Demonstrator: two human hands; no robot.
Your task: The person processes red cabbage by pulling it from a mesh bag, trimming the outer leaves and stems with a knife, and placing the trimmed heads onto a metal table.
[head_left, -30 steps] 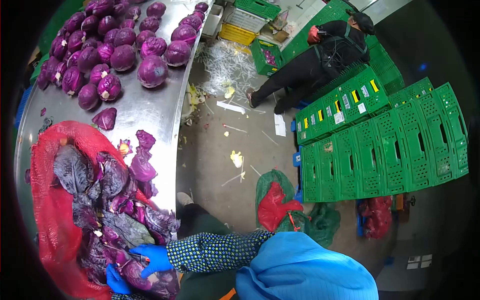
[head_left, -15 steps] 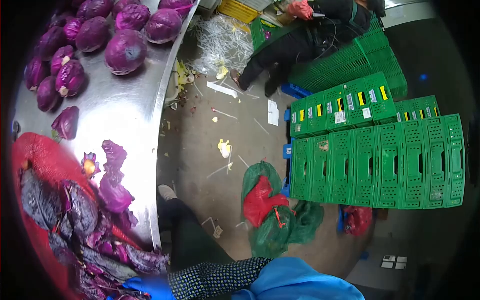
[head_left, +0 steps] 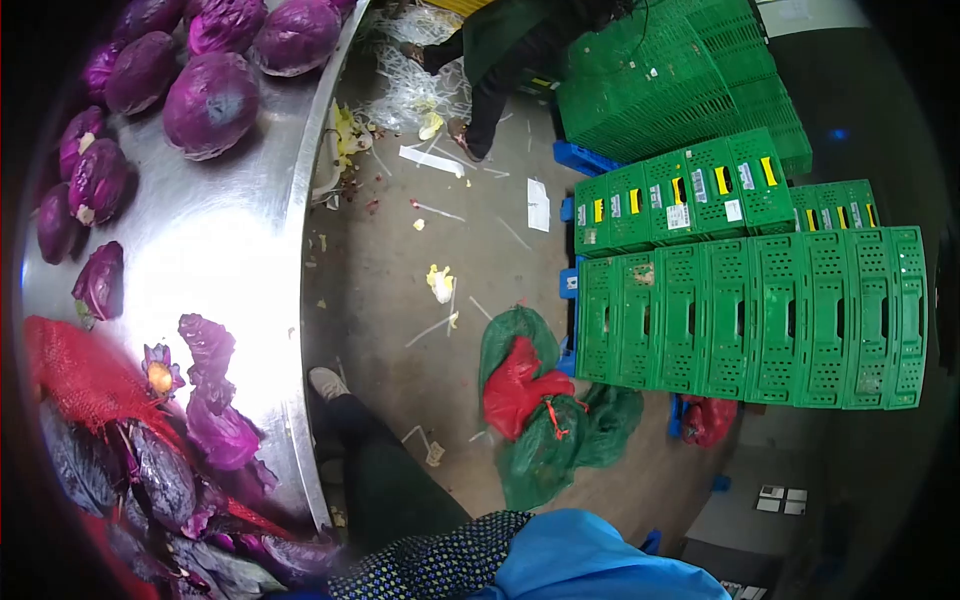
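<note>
Only a thin strip of my left hand (head_left: 300, 594), in a blue glove, shows at the bottom edge. Its fingers are hidden, so whether it is open or closed does not show. The patterned sleeve (head_left: 420, 562) leads down to it from a blue garment (head_left: 600, 560). Beside the glove lie dark outer cabbage leaves (head_left: 165, 480), heaped over a red mesh bag (head_left: 90, 370) on the metal table (head_left: 220, 235). Loose purple leaves (head_left: 215, 400) and a cut cabbage stub (head_left: 160, 375) lie near them. Several whole red cabbages (head_left: 210, 105) sit farther up the table. My right hand is out of view.
Green crates (head_left: 750, 320) stand stacked on blue pallets at the right. Green and red mesh bags (head_left: 530, 420) lie on the floor among leaf scraps (head_left: 440, 284) and paper strips. Another person's leg (head_left: 485, 110) stands near a pile of clear plastic strips (head_left: 395, 75).
My view has shifted, and my left glove has slid almost out of the frame at the bottom. The other person has moved left, and their red-gloved hand is out of view.
</note>
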